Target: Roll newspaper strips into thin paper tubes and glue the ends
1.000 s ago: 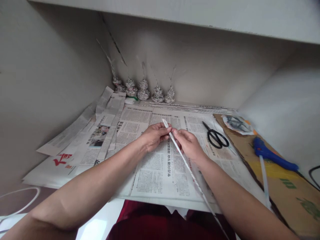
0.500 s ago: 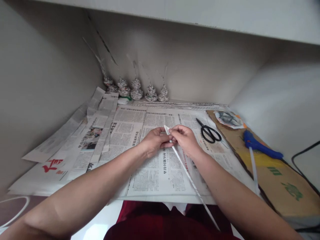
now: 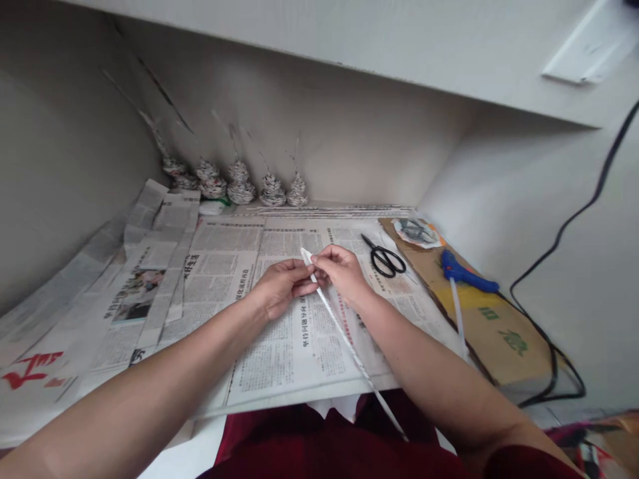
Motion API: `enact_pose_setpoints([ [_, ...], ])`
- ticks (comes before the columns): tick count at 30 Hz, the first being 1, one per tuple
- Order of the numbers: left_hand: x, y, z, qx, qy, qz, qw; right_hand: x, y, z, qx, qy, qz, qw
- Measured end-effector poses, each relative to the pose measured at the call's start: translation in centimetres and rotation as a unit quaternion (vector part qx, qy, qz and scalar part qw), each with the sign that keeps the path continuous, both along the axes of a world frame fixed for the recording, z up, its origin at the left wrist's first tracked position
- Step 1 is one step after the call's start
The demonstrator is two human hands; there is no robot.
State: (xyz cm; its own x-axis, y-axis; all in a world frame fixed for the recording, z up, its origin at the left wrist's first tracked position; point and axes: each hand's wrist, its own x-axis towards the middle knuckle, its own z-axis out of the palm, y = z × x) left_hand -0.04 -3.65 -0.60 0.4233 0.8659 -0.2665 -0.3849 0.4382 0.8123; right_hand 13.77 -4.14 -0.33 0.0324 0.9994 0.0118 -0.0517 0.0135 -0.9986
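Observation:
A thin rolled newspaper tube slants from the table's middle down toward my lap, its pointed upper end rising above my fingers. My left hand pinches it from the left, just below that tip. From the right, my right hand has thumb and fingers closed on the same stretch of the tube. The hands almost touch, hiding part of the paper between them. Beneath them lie newspaper sheets. Black-handled scissors rest to the right of my right hand.
Several woven paper gourds stand along the back wall, with rolled paper sticks nearby. Cut newspaper strips lie at left. A blue glue gun rests on cardboard at right. A black cable hangs there; a shelf overhangs.
The view has turned to the right, so everything appears shifted left and more of the cable and right side shows. Both hands keep nearly the same grip on the tube.

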Motion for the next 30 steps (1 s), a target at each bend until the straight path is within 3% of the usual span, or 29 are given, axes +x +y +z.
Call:
enact_pose_setpoints([
  [2,-0.1,0.0,0.1,-0.006,-0.004,-0.002,1.000,0.4,-0.1,0.3,0.011,-0.033,0.008,0.999],
  [5,-0.2,0.0,0.4,-0.015,0.000,-0.002,1.000,2.7,-0.7,1.2,0.064,-0.172,-0.004,0.983],
  [7,-0.3,-0.1,0.6,-0.015,0.000,-0.003,1.000,6.1,-1.6,2.1,0.107,-0.297,-0.029,0.948],
  [10,-0.3,-0.2,0.8,-0.011,-0.005,-0.008,1.000,13.6,-3.6,3.4,0.122,-0.470,-0.145,0.862],
  [11,-0.2,-0.3,0.9,-0.011,-0.006,-0.010,1.000,16.4,-4.4,3.6,0.097,-0.524,-0.195,0.823],
  [13,-0.1,-0.5,1.0,-0.011,-0.007,-0.015,1.000,21.6,-5.8,3.9,-0.023,-0.626,-0.243,0.740],
  [15,0.1,-0.8,1.1,-0.013,-0.004,-0.019,1.000,25.5,-7.0,3.9,-0.163,-0.694,-0.224,0.664],
  [18,0.2,-1.0,1.3,-0.017,0.001,-0.017,1.000,27.7,-7.9,3.4,-0.194,-0.736,-0.167,0.627],
  [21,0.3,-1.1,1.3,-0.019,-0.002,-0.013,1.000,26.9,-8.2,3.1,-0.168,-0.739,-0.171,0.630],
  [24,0.2,-1.1,1.4,-0.022,-0.011,-0.005,1.000,25.1,-8.8,3.5,-0.173,-0.706,-0.185,0.661],
  [26,0.2,-1.0,1.3,-0.027,-0.017,0.005,0.999,23.6,-9.4,3.9,-0.153,-0.650,-0.197,0.718],
  [29,0.2,-1.1,1.3,-0.028,-0.023,0.009,0.999,20.5,-10.7,4.6,-0.067,-0.503,-0.166,0.846],
  [30,0.2,-1.1,1.3,-0.026,-0.024,0.008,0.999,19.2,-11.1,4.9,-0.048,-0.458,-0.141,0.876],
])
